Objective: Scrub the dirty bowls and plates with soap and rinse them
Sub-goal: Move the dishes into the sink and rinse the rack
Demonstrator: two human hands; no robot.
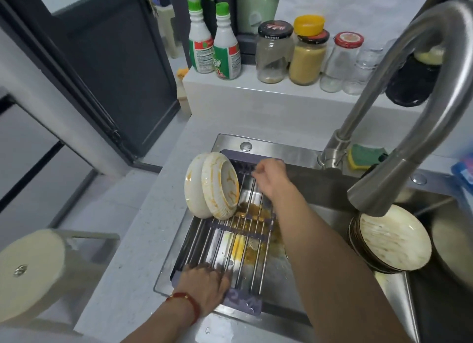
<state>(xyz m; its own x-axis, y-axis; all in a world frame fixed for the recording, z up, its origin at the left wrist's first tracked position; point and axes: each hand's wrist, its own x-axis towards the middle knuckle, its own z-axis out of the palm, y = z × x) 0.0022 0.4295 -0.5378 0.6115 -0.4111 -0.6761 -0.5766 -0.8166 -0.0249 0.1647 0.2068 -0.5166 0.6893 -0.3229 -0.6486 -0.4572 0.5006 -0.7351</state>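
Observation:
Two cream bowls (217, 189) smeared with orange sauce stand on edge on the far left of a metal drying rack (245, 240) that spans the sink (294, 304). My left hand (204, 282) grips the rack's near purple end. My right hand (271, 176) holds the rack's far end, just right of the bowls. A stack of dirty plates (391, 237) leans in the sink at the right, under the faucet spout (373, 194). A green and yellow sponge (366, 154) lies behind the faucet base.
Orange residue and water sit in the sink under the rack. Spray bottles (215, 43) and jars (307, 56) line the back ledge. A dark pan (409, 81) leans at the far right. A round cream lid (30, 273) sits at the left on the counter (133, 240).

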